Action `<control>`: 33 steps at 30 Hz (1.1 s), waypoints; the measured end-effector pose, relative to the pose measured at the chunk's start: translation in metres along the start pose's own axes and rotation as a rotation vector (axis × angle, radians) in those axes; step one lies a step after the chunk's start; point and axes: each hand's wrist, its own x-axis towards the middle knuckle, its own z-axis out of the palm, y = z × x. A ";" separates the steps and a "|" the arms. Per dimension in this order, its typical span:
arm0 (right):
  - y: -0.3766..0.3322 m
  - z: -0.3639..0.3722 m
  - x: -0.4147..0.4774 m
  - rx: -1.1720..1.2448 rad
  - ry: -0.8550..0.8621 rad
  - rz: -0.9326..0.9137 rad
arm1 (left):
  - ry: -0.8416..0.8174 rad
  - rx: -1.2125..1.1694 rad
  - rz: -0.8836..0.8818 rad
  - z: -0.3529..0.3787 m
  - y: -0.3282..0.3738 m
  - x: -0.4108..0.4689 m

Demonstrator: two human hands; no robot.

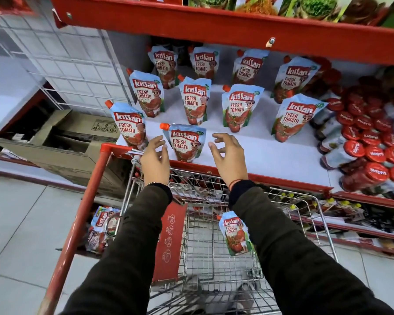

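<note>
I'm reaching for the front ketchup pouch (187, 142) at frame centre; left hand (155, 160) and right hand (229, 159) spread wide, empty; next, I'd say, close both round it.

We read "Kissan FRESH TOMATO" on the pale-blue spouted plastic pouches (187, 144) standing from the front edge to the back of the white shelf (271, 155), and on the matching pouch (235, 235) in the wire trolley (200, 237). The red jar lids (354, 150) at the shelf's right edge say "Mapro". The brown cardboard box (77, 142) bears "L B H 40.0 27.5 19.5".
</note>
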 end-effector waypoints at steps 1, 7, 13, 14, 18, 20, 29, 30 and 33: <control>0.007 -0.002 -0.010 0.003 0.010 0.003 | 0.020 -0.022 0.003 0.005 -0.005 -0.015; 0.066 -0.015 -0.082 -0.080 -0.090 0.067 | -0.168 0.093 0.045 0.048 -0.034 -0.107; 0.145 -0.026 -0.145 -0.176 -0.216 0.233 | -0.444 0.253 -0.111 0.093 -0.069 -0.176; 0.160 -0.027 -0.153 -0.198 -0.237 0.260 | -0.477 0.270 -0.132 0.101 -0.075 -0.184; 0.216 -0.026 -0.175 -0.283 -0.322 0.354 | -0.592 0.347 -0.211 0.133 -0.104 -0.209; 0.243 -0.021 -0.180 -0.302 -0.378 0.407 | -0.625 0.416 -0.238 0.151 -0.122 -0.218; 0.338 0.021 -0.174 -0.421 -0.481 0.480 | -0.682 0.568 -0.436 0.233 -0.201 -0.239; 0.345 0.026 -0.172 -0.432 -0.490 0.477 | -0.689 0.568 -0.472 0.240 -0.207 -0.240; 0.354 0.040 -0.165 -0.399 -0.499 0.487 | -0.664 0.552 -0.634 0.254 -0.225 -0.237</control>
